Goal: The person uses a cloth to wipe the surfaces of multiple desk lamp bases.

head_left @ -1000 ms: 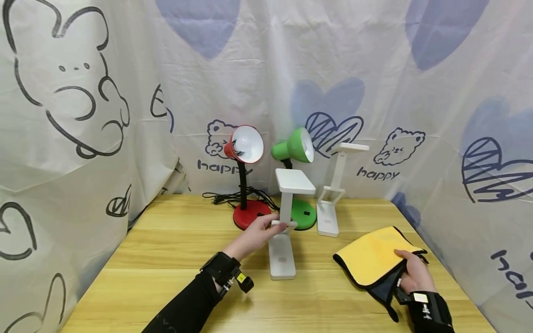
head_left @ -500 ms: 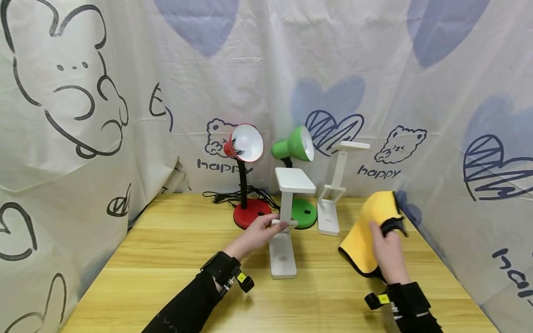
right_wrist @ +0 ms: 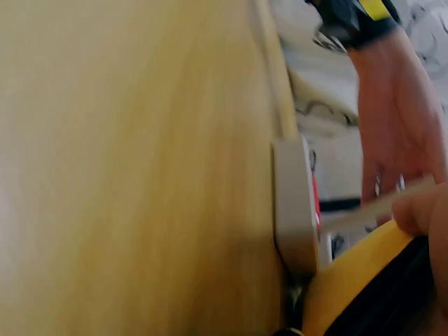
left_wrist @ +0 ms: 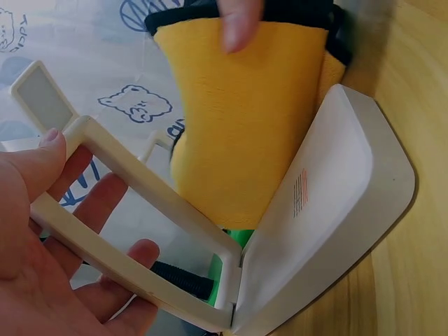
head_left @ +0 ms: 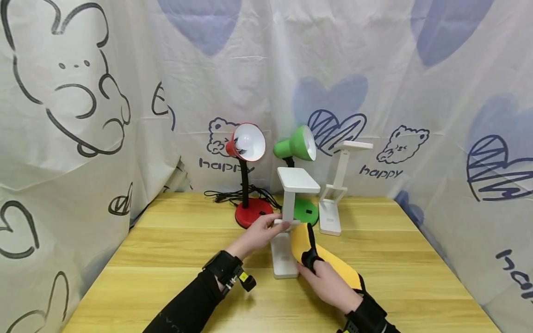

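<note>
A white folding desk lamp [head_left: 298, 179] stands upright near the table's middle. My left hand [head_left: 261, 235] holds its lower arm frame, thumb and fingers around the bars in the left wrist view. My right hand [head_left: 333, 286] grips a yellow cloth [head_left: 339, 266] with black edging, just right of the lamp base [head_left: 284, 259]. In the left wrist view the cloth [left_wrist: 238, 119] hangs over the base [left_wrist: 315, 189], its lower edge close to the base's upper face; whether it touches is unclear. Blur affects the right wrist view, where the cloth [right_wrist: 360, 287] lies beside the lamp.
Behind stand a red desk lamp [head_left: 253, 212], a green desk lamp [head_left: 297, 144] and a second white folding lamp [head_left: 330, 217]. Black cables [head_left: 226, 196] lie behind the red one. A printed curtain [head_left: 208, 83] encloses the wooden table [head_left: 166, 259] at the back and sides.
My right hand has lifted the yellow cloth off the right side of the table and carried it left to the front lamp's base. My left hand has kept its hold on the lamp.
</note>
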`<state>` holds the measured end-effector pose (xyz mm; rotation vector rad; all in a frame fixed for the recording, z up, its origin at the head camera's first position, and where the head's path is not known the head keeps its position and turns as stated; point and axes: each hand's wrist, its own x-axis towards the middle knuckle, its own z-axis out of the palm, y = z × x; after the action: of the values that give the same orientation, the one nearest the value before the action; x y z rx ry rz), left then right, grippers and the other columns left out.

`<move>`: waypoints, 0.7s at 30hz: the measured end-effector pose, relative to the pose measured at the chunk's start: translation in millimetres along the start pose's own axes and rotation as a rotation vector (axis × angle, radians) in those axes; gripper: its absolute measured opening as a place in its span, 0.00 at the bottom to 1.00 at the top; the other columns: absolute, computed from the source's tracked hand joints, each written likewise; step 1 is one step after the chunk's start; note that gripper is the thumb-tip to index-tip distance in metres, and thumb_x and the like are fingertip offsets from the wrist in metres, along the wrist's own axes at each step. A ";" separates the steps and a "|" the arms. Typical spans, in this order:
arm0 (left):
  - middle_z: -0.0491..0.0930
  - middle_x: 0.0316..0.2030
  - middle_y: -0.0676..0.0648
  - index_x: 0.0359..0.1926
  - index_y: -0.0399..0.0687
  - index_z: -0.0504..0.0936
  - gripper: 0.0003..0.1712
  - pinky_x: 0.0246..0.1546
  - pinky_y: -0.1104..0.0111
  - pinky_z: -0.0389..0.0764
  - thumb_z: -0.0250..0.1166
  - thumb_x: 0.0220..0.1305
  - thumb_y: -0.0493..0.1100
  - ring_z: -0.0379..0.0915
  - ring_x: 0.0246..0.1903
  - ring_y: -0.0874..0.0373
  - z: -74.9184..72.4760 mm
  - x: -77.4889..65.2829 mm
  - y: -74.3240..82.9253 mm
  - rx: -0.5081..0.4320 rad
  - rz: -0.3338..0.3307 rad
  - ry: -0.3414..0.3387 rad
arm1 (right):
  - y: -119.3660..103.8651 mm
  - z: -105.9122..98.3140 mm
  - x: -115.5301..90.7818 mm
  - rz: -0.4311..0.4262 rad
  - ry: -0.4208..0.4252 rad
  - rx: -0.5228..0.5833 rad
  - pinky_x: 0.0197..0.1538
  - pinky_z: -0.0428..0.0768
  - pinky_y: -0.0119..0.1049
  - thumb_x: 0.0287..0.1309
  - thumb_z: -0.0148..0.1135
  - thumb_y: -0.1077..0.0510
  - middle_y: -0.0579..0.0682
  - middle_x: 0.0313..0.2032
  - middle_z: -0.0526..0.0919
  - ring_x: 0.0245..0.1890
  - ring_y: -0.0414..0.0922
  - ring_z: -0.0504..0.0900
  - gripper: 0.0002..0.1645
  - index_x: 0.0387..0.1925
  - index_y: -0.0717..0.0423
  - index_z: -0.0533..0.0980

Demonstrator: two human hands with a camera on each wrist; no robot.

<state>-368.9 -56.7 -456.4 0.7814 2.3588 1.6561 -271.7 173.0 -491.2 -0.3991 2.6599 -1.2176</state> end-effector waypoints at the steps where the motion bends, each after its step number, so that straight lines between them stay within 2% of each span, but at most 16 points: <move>1: 0.81 0.45 0.57 0.49 0.70 0.82 0.17 0.47 0.61 0.73 0.59 0.64 0.65 0.71 0.47 0.58 -0.1 0.3 -0.1 0.001 -0.004 -0.003 | -2.2 2.9 -1.6 -0.008 -0.015 -0.011 0.22 0.69 0.33 0.69 0.46 0.36 0.43 0.21 0.68 0.16 0.38 0.66 0.28 0.36 0.56 0.75; 2: 0.81 0.45 0.58 0.48 0.70 0.82 0.17 0.47 0.61 0.73 0.59 0.64 0.65 0.72 0.46 0.58 -0.2 0.6 -0.1 0.004 -0.007 -0.005 | -4.4 5.4 -3.5 -0.011 -0.029 -0.017 0.19 0.66 0.33 0.69 0.46 0.36 0.42 0.18 0.62 0.13 0.38 0.62 0.27 0.30 0.54 0.73; 3: 0.81 0.45 0.58 0.49 0.71 0.82 0.17 0.48 0.61 0.73 0.59 0.64 0.65 0.72 0.47 0.59 -0.3 0.9 0.2 0.006 -0.008 -0.010 | -6.4 7.6 -5.7 -0.016 -0.031 -0.033 0.18 0.66 0.32 0.69 0.47 0.36 0.41 0.16 0.61 0.12 0.38 0.62 0.27 0.26 0.53 0.72; 5: 0.81 0.46 0.59 0.49 0.71 0.82 0.16 0.48 0.61 0.72 0.59 0.64 0.64 0.72 0.47 0.60 -1.0 1.2 1.1 0.014 -0.006 -0.019 | -10.1 11.8 -10.0 -0.030 -0.028 -0.084 0.20 0.66 0.32 0.69 0.48 0.37 0.41 0.17 0.62 0.14 0.38 0.64 0.27 0.22 0.51 0.70; 6: 0.81 0.47 0.59 0.49 0.72 0.82 0.16 0.49 0.61 0.72 0.59 0.64 0.64 0.72 0.48 0.61 -1.5 1.3 1.9 0.014 -0.006 -0.025 | -11.6 13.4 -12.0 -0.044 -0.030 -0.110 0.22 0.67 0.32 0.69 0.48 0.36 0.42 0.19 0.66 0.16 0.38 0.67 0.27 0.23 0.50 0.71; 8: 0.82 0.49 0.57 0.49 0.71 0.82 0.15 0.50 0.62 0.72 0.58 0.65 0.63 0.73 0.48 0.61 -2.4 1.2 3.7 0.013 0.008 -0.036 | -14.2 17.0 -15.9 -0.090 -0.026 -0.195 0.33 0.76 0.35 0.69 0.48 0.37 0.45 0.29 0.78 0.27 0.39 0.78 0.25 0.32 0.52 0.78; 10: 0.82 0.50 0.54 0.50 0.70 0.82 0.15 0.48 0.62 0.72 0.59 0.66 0.61 0.74 0.47 0.61 -3.4 1.0 4.8 0.013 0.017 -0.042 | -16.4 19.9 -18.6 -0.138 -0.036 -0.279 0.50 0.78 0.43 0.69 0.49 0.39 0.51 0.47 0.81 0.46 0.43 0.81 0.26 0.47 0.54 0.80; 12: 0.82 0.50 0.52 0.50 0.69 0.82 0.15 0.48 0.62 0.73 0.59 0.66 0.61 0.74 0.47 0.60 -4.3 0.8 5.4 0.008 0.012 -0.047 | -18.5 22.2 -20.0 -0.190 -0.061 -0.352 0.63 0.68 0.54 0.70 0.50 0.42 0.53 0.63 0.73 0.64 0.47 0.71 0.27 0.61 0.52 0.73; 13: 0.82 0.49 0.52 0.50 0.69 0.82 0.16 0.48 0.61 0.73 0.59 0.66 0.61 0.75 0.46 0.60 -4.6 0.6 5.5 0.009 0.008 -0.047 | -19.6 23.3 -20.1 -0.211 -0.075 -0.390 0.66 0.63 0.58 0.70 0.51 0.44 0.52 0.67 0.69 0.69 0.49 0.65 0.28 0.65 0.50 0.70; 16: 0.82 0.49 0.54 0.51 0.68 0.83 0.17 0.51 0.60 0.73 0.59 0.65 0.62 0.75 0.48 0.61 -5.0 -0.4 5.9 0.007 -0.014 -0.054 | -23.5 25.0 -19.6 -0.249 -0.124 -0.465 0.65 0.60 0.63 0.68 0.54 0.50 0.52 0.71 0.63 0.73 0.54 0.57 0.30 0.69 0.47 0.65; 21: 0.82 0.49 0.54 0.51 0.66 0.83 0.18 0.50 0.60 0.72 0.60 0.64 0.63 0.74 0.48 0.57 -5.2 -0.9 4.5 0.004 -0.028 -0.055 | -28.5 29.1 -10.1 -0.288 -0.144 -0.547 0.65 0.61 0.63 0.68 0.54 0.51 0.49 0.73 0.59 0.74 0.54 0.53 0.33 0.72 0.42 0.59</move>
<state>-368.8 -60.3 -450.5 0.7809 2.3260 1.5986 -249.3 137.7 -487.6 -0.9375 2.8378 -0.4628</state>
